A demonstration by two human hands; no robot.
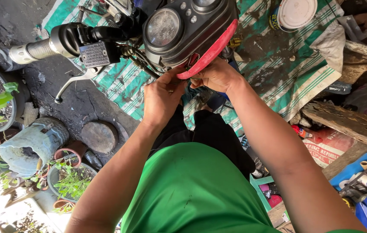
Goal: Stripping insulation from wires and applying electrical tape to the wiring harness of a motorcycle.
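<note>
Both hands work under the red cover of a motorcycle's instrument cluster.

The left hand (162, 97) reaches up from below with its fingers curled and bunched at the lower edge of the red cover (211, 49), seemingly pinching something small there, though what it grips is hidden by the hand itself; the right hand (216, 77) comes in from the other side, fingers closed around the cover's underside, likely to steady it while the other hand works; both forearms rise side by side from the green shirt (192, 190), wrists bent inward so the fingertips meet; the cover sits just beneath the dark instrument cluster (183, 26), touching it, with the handlebar grip (41, 48) and brake lever (73, 82) off to one side; a green striped tarp (278, 60) lies on the ground below.
</note>
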